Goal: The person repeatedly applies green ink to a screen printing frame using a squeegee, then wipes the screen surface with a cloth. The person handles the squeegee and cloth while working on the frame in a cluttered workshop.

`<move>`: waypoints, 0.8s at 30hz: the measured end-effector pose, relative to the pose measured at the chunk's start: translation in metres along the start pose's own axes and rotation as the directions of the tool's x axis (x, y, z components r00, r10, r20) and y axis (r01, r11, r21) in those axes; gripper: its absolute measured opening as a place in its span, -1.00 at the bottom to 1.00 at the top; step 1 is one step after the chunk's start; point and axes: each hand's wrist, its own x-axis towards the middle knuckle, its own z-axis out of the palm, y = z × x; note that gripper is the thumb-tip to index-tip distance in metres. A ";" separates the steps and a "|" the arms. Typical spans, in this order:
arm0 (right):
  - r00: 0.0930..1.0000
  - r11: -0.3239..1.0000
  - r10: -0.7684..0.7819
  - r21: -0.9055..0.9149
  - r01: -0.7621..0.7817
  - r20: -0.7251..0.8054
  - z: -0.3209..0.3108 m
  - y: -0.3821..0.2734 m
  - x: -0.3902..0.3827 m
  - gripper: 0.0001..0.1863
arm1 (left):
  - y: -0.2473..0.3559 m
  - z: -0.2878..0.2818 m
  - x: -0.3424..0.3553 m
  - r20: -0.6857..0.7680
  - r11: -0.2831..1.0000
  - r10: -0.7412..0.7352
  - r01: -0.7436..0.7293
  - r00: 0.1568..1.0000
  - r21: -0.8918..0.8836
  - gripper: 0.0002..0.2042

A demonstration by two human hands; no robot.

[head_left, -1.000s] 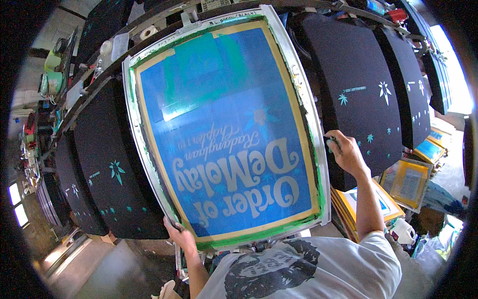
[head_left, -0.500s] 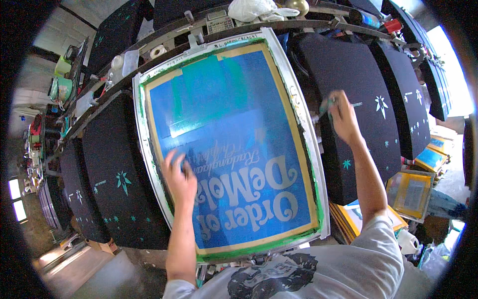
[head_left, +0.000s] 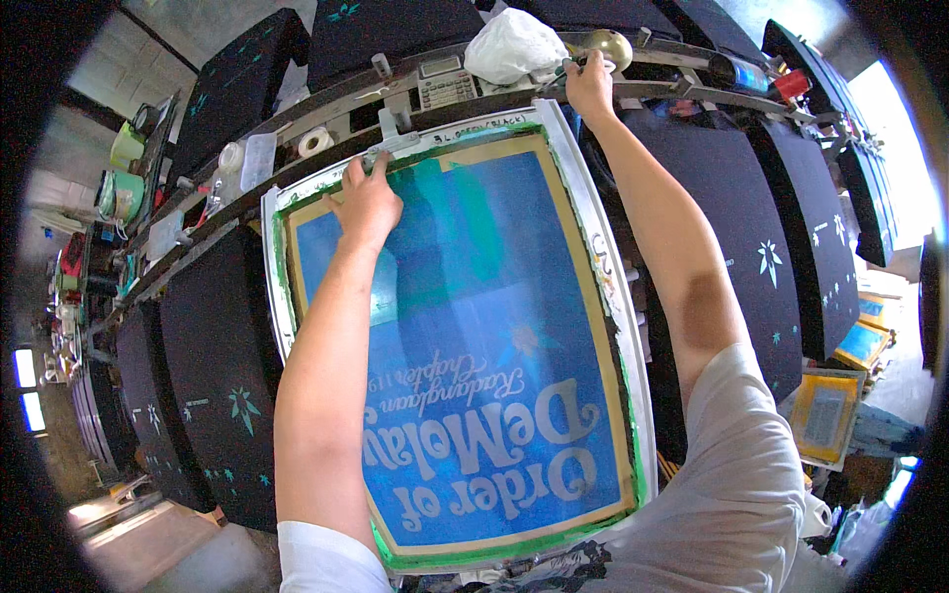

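Observation:
A screen-printing frame with blue mesh, yellow tape and pale upside-down lettering lies in front of me. My left hand is at its far edge, fingers apart, fingertips on or beside a grey metal fitting. My right hand reaches past the frame's far right corner to the rail, fingers closed on a small dark object I cannot make out, beside a white bag and a brass-coloured bowl.
Black garments with teal and white leaf prints cover boards on both sides. On the far rail are tape rolls, a calculator and a red container. More framed screens are stacked at lower right.
Both hands have moved from the frame's near sides to the far edge and rail. The view has shifted, so more of the far rail shows.

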 end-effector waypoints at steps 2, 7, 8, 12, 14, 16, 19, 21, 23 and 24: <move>0.999 0.999 -0.031 0.032 0.030 0.021 0.008 0.005 0.000 -0.60 | -0.002 0.000 0.001 -0.008 1.000 0.009 -0.009 1.000 0.022 -0.31; 1.000 1.000 -0.019 -0.006 0.019 0.019 0.016 0.015 0.007 -0.56 | -0.004 0.010 -0.002 -0.058 0.998 0.026 -0.022 0.998 0.056 -0.27; 1.000 1.000 -0.011 0.007 0.011 -0.002 0.015 0.017 0.008 -0.54 | -0.003 0.010 -0.001 -0.061 0.998 0.029 -0.026 0.998 0.059 -0.28; 0.998 0.998 0.058 0.011 -0.058 0.020 0.015 0.020 0.009 -0.52 | -0.002 0.010 -0.002 -0.066 0.997 0.038 -0.034 0.997 0.065 -0.29; 1.000 1.000 0.013 0.019 -0.013 -0.017 0.018 0.021 0.008 -0.53 | 0.000 0.010 -0.001 -0.079 0.997 0.043 -0.038 0.996 0.065 -0.30; 0.999 1.000 -0.005 0.010 0.006 -0.033 0.015 0.028 0.012 -0.53 | 0.004 0.012 0.001 -0.107 0.997 0.051 -0.045 0.993 0.065 -0.32; 1.000 1.000 0.021 0.001 -0.021 -0.009 0.021 0.010 -0.005 -0.53 | -0.006 0.012 -0.002 -0.082 0.995 0.024 -0.016 0.996 0.095 -0.33; 1.000 1.000 0.003 -0.006 -0.003 -0.023 0.018 0.016 -0.002 -0.55 | -0.001 0.013 -0.002 -0.097 0.997 0.033 -0.026 0.995 0.066 -0.33; 0.999 1.000 -0.023 0.007 0.023 -0.033 0.018 0.016 -0.003 -0.58 | 0.001 0.013 -0.002 -0.101 0.998 0.036 -0.031 0.994 0.049 -0.33; 0.998 0.999 -0.039 0.022 0.040 -0.038 0.020 0.014 -0.004 -0.60 | 0.000 0.013 -0.001 -0.097 0.999 0.036 -0.032 0.995 0.044 -0.33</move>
